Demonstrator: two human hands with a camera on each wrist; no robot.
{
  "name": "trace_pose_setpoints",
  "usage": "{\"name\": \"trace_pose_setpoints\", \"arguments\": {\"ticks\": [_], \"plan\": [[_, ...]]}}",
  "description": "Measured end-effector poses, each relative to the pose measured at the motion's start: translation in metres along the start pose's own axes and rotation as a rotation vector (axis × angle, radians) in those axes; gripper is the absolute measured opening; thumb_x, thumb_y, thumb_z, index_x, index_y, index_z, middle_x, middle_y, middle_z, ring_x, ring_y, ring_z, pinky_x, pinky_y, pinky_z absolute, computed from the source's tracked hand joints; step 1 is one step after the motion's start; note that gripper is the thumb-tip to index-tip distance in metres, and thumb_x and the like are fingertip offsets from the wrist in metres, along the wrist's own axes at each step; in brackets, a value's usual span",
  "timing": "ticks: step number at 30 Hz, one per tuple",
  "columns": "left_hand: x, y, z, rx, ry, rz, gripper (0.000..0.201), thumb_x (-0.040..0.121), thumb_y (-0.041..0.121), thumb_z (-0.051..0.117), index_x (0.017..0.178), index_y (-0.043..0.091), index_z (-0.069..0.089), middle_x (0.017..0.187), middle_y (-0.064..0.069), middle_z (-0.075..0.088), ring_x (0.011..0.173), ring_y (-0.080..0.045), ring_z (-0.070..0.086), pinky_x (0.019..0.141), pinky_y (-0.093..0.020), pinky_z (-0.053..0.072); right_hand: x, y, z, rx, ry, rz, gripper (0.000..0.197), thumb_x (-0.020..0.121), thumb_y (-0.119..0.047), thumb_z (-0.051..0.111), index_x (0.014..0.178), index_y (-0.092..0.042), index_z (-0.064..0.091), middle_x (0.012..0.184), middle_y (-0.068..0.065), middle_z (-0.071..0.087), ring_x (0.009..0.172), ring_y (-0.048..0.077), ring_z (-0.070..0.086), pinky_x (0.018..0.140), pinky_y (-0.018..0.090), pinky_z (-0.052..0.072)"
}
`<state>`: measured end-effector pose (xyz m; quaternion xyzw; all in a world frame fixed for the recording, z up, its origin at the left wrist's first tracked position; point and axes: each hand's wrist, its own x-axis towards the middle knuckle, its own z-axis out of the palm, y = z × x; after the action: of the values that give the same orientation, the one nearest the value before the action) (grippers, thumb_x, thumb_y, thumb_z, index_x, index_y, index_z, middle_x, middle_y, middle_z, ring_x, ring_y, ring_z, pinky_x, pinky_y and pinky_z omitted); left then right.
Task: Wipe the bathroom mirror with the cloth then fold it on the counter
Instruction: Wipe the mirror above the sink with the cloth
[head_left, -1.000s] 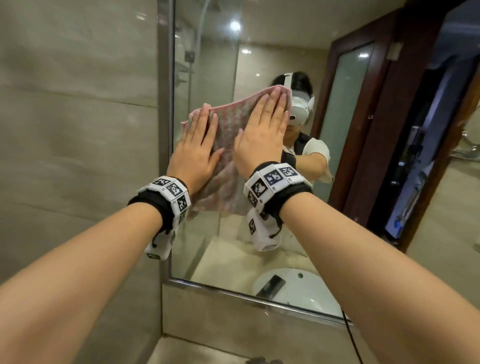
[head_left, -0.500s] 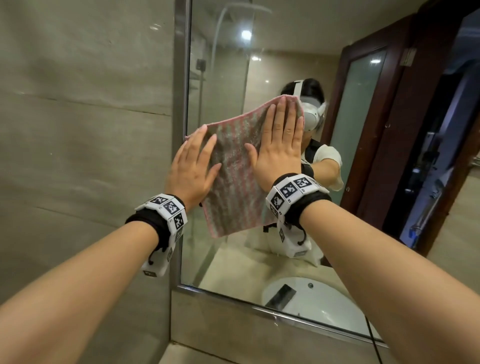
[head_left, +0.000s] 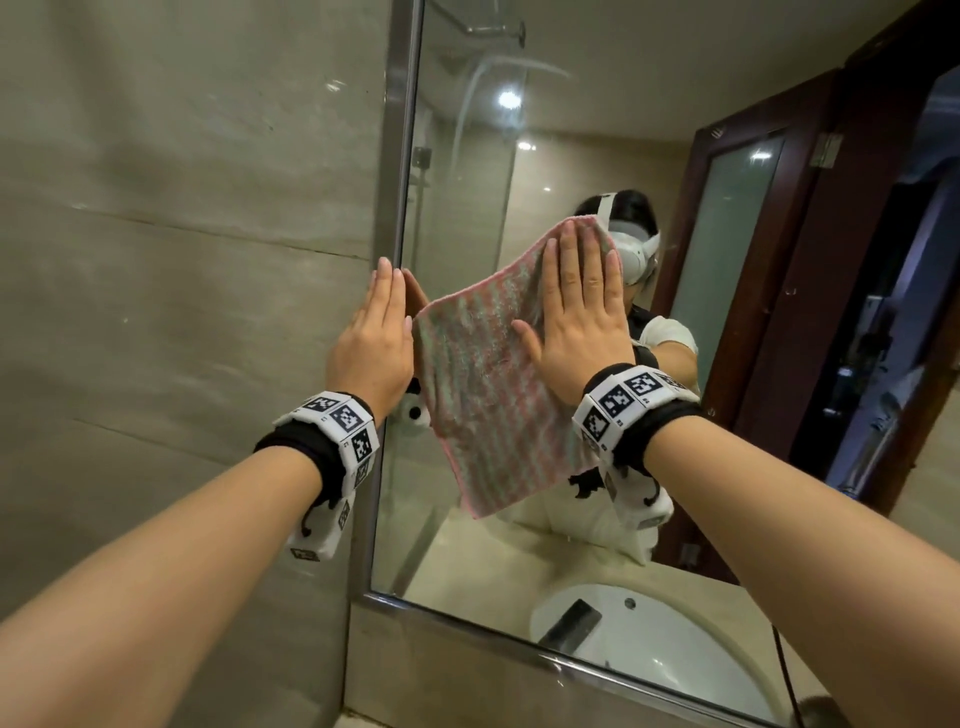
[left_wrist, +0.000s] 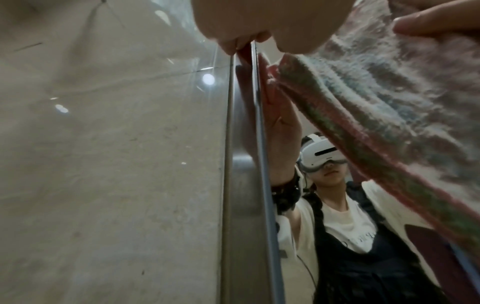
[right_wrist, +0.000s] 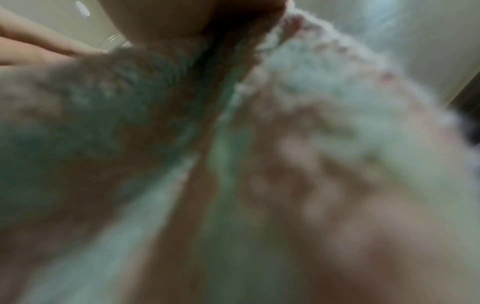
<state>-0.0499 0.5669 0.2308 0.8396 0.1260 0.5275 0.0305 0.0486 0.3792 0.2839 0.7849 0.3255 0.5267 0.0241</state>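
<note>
A pink-and-green striped cloth (head_left: 483, 395) lies spread against the bathroom mirror (head_left: 467, 156). My right hand (head_left: 582, 291) presses flat on its upper right part with straight fingers. My left hand (head_left: 382, 317) lies flat and open on the mirror's metal left frame (head_left: 387, 208), just beside the cloth's left corner. The cloth's lower corner hangs free. In the left wrist view the palm (left_wrist: 259, 20) rests against the frame (left_wrist: 241, 185) with the cloth (left_wrist: 376, 102) close on its right. A blurred stretch of cloth (right_wrist: 285, 144) fills the right wrist view.
A beige tiled wall (head_left: 182, 260) runs left of the mirror. The mirror reflects a white sink (head_left: 649, 639), a dark wooden door (head_left: 779, 312) and me wearing a headset. A tiled strip (head_left: 441, 670) lies below the mirror's lower frame, and a dark cable (head_left: 782, 675) hangs there.
My left hand has slid left off the cloth onto the mirror's frame. My right hand stays pressed on the cloth's upper right corner, and the view has shifted.
</note>
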Motion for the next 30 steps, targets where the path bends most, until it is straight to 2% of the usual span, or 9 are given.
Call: {"name": "trace_pose_setpoints", "arguments": {"ticks": [7, 11, 15, 17, 21, 25, 27, 30], "plan": [[0.0, 0.001, 0.003, -0.047, -0.018, -0.024, 0.052, 0.099, 0.014, 0.032, 0.147, 0.003, 0.016, 0.156, -0.011, 0.009, 0.142, -0.023, 0.02, 0.103, -0.037, 0.039, 0.059, 0.013, -0.028, -0.061, -0.001, -0.192, 0.081, 0.093, -0.058, 0.019, 0.148, -0.005, -0.007, 0.157, 0.014, -0.009, 0.145, 0.028, -0.01, 0.116, 0.041, -0.012], [-0.001, 0.0, 0.002, -0.044, -0.017, -0.023, 0.055, 0.096, 0.006, 0.034, 0.147, 0.004, 0.014, 0.157, -0.009, 0.008, 0.141, -0.023, 0.025, 0.092, -0.035, 0.047, 0.106, 0.02, -0.046, -0.135, 0.026, -0.268, 0.081, 0.092, -0.059, 0.018, 0.149, -0.007, -0.006, 0.157, 0.013, -0.007, 0.145, 0.027, -0.009, 0.118, 0.041, -0.008], [-0.001, -0.002, 0.003, -0.039, -0.034, -0.02, 0.059, 0.093, 0.004, 0.035, 0.147, 0.004, 0.012, 0.157, -0.007, 0.006, 0.142, -0.022, 0.022, 0.082, -0.033, 0.051, 0.141, 0.026, -0.063, -0.158, 0.02, -0.292, 0.082, 0.091, -0.06, 0.021, 0.149, -0.009, -0.006, 0.158, 0.011, -0.008, 0.145, 0.026, -0.009, 0.115, 0.038, -0.011], [-0.002, -0.003, 0.004, -0.051, -0.035, -0.025, 0.06, 0.092, 0.003, 0.037, 0.147, 0.005, 0.014, 0.157, -0.006, 0.006, 0.141, -0.022, 0.026, 0.075, -0.032, 0.051, 0.15, 0.027, -0.067, -0.169, 0.014, -0.312, 0.082, 0.091, -0.06, 0.022, 0.149, -0.009, -0.006, 0.158, 0.011, -0.008, 0.145, 0.026, -0.009, 0.114, 0.038, -0.012], [-0.003, -0.001, 0.006, -0.063, -0.005, -0.027, 0.061, 0.09, -0.001, 0.037, 0.146, 0.004, 0.017, 0.157, -0.008, 0.01, 0.139, -0.024, 0.03, 0.069, -0.031, 0.052, 0.151, 0.026, -0.068, -0.17, -0.011, -0.329, 0.077, 0.094, -0.052, 0.026, 0.149, -0.009, -0.006, 0.158, 0.01, -0.009, 0.145, 0.027, -0.01, 0.115, 0.04, -0.012], [-0.002, -0.001, 0.007, -0.062, 0.009, -0.024, 0.061, 0.088, -0.003, 0.038, 0.146, 0.003, 0.018, 0.156, -0.01, 0.013, 0.136, -0.028, 0.036, 0.063, -0.032, 0.052, 0.136, 0.02, -0.063, -0.173, -0.022, -0.424, 0.07, 0.095, -0.045, 0.026, 0.15, -0.01, -0.002, 0.158, 0.011, -0.005, 0.145, 0.028, -0.007, 0.115, 0.041, -0.01], [-0.003, -0.001, 0.007, -0.062, 0.014, -0.026, 0.062, 0.086, -0.007, 0.038, 0.145, 0.003, 0.021, 0.155, -0.01, 0.015, 0.135, -0.028, 0.036, 0.064, -0.034, 0.052, 0.12, 0.015, -0.055, -0.175, -0.049, -0.466, 0.07, 0.095, -0.044, 0.027, 0.15, -0.01, -0.001, 0.158, 0.011, -0.004, 0.145, 0.028, -0.006, 0.116, 0.042, -0.009], [-0.003, 0.0, 0.005, -0.072, 0.011, -0.038, 0.065, 0.084, -0.011, 0.037, 0.146, 0.003, 0.021, 0.155, -0.01, 0.015, 0.137, -0.028, 0.032, 0.073, -0.039, 0.052, 0.087, 0.006, -0.041, -0.184, -0.06, -0.532, 0.069, 0.095, -0.044, 0.023, 0.15, -0.01, -0.001, 0.158, 0.012, -0.003, 0.145, 0.028, -0.005, 0.115, 0.042, -0.011]]}}
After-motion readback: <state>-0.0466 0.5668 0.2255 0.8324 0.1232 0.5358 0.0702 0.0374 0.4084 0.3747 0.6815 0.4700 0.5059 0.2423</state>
